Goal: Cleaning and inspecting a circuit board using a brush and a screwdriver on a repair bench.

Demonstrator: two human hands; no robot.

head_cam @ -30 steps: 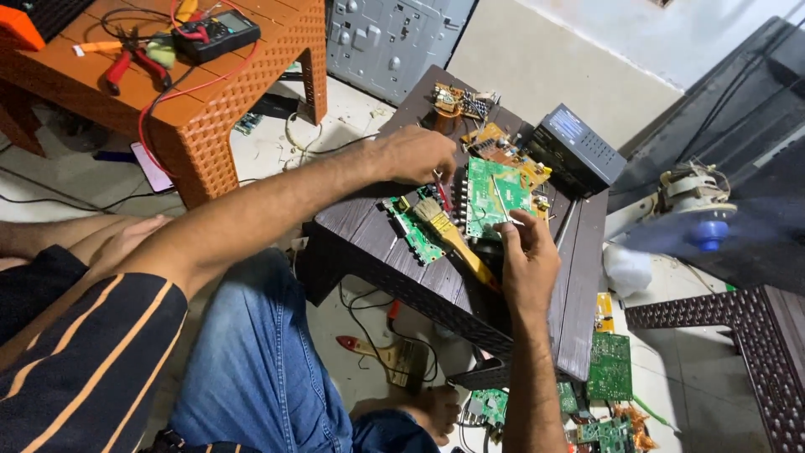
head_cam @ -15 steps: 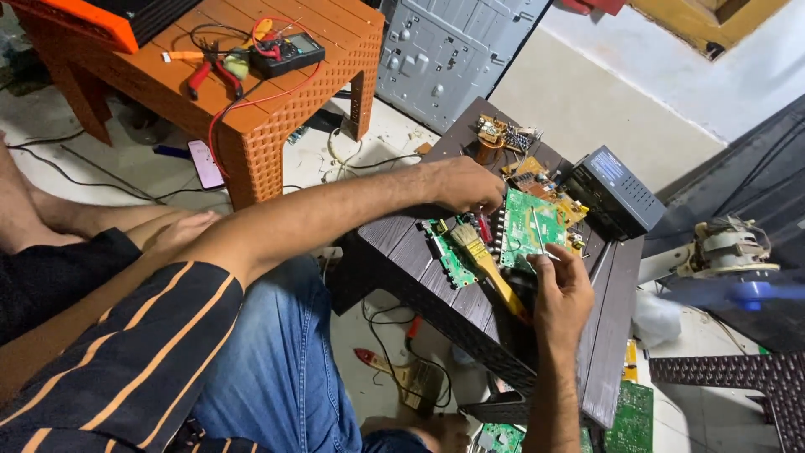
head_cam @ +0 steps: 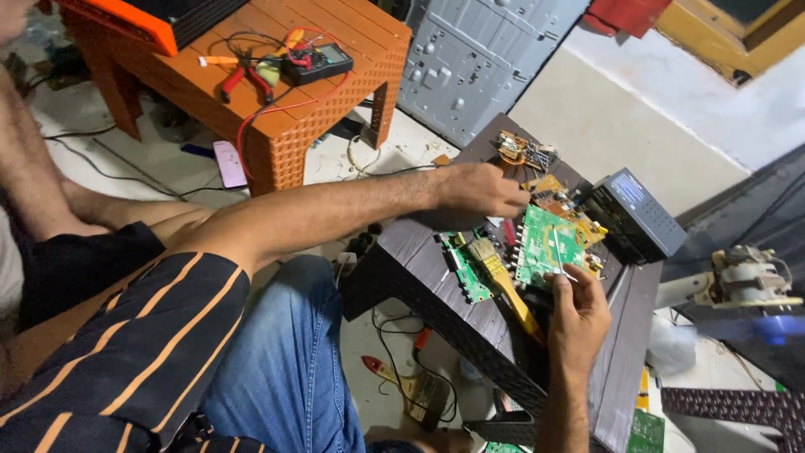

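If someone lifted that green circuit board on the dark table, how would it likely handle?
The green circuit board is a thin flat panel, so probably stiff and light. Its small mounted parts look fragile. It rests unevenly over other boards, so a push may tip it.

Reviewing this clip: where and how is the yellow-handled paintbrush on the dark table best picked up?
Grip the paintbrush by its yellow handle, coming from above. The handle lies flat and bare on the dark table, running toward the right hand; the bristle end rests against the green circuit boards.
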